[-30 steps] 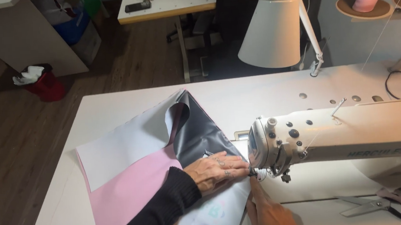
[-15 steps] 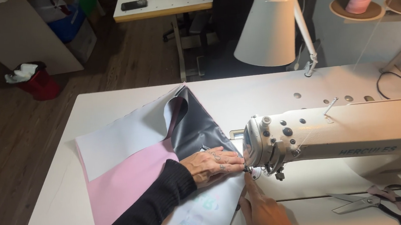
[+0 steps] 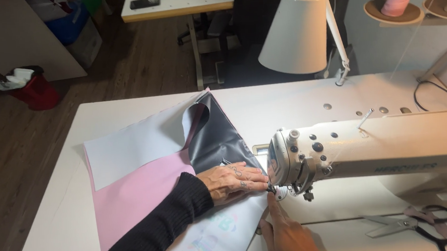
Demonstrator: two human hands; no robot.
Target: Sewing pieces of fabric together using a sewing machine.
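At the needle of the sewing machine [image 3: 340, 151], pink fabric [image 3: 134, 200] is pressed flat by the open left hand [image 3: 232, 180] and guided by the right hand [image 3: 289, 233], fingers extended; steady feeding is judged necessary next.

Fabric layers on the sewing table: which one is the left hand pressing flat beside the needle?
The dark grey layer: the left hand lies on its lower edge, while the pink layer and white layer lie farther left, untouched.

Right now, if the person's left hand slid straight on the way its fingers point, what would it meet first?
The left hand lies flat on the fabric, fingers pointing right. It would probably first meet the presser foot under the sewing machine's head, just beyond the fingertips; depth is unclear.
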